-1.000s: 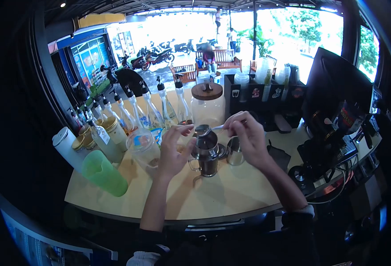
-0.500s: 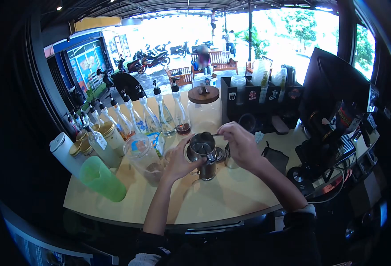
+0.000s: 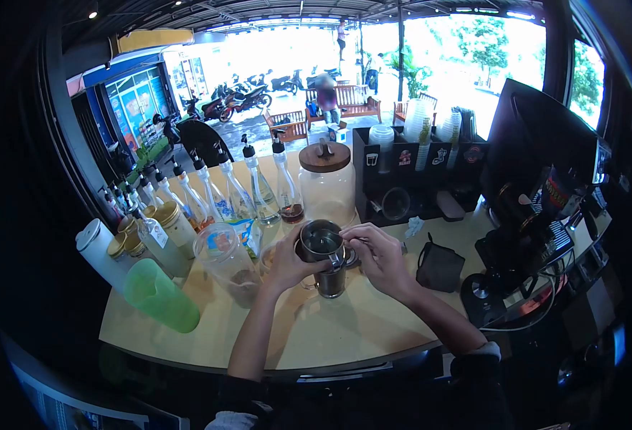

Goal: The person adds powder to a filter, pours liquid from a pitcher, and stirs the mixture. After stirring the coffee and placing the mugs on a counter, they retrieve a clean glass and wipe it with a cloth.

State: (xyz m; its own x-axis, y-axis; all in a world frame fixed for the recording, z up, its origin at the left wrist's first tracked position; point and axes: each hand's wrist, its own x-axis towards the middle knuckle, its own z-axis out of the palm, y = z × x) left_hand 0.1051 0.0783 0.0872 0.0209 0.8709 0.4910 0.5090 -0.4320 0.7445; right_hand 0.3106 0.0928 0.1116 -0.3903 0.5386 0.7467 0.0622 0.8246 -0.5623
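My left hand (image 3: 291, 259) is wrapped round the side of a metal cup (image 3: 323, 247), whose round mouth faces up toward me. Directly beneath the cup is a glass mug (image 3: 331, 285) that looks dark inside. At the cup's right rim my right hand (image 3: 377, 256) pinches a thin handle, like that of a spoon; its lower end is inside the cup. Left of my left hand stands a clear plastic pitcher (image 3: 228, 261) with some brown stuff at its bottom.
Pump bottles (image 3: 262, 190) line the counter's (image 3: 316, 337) far left side. A glass jar with a wooden lid (image 3: 326, 168) and a black cup organizer (image 3: 416, 154) stand beyond my hands. A green pitcher (image 3: 159, 295) is at left, a dark pouch (image 3: 439, 266) at right, beside a monitor (image 3: 545, 143).
My right hand has come down and closer to the cup's rim, with the handle lower too. My left hand still holds the cup in about the same place.
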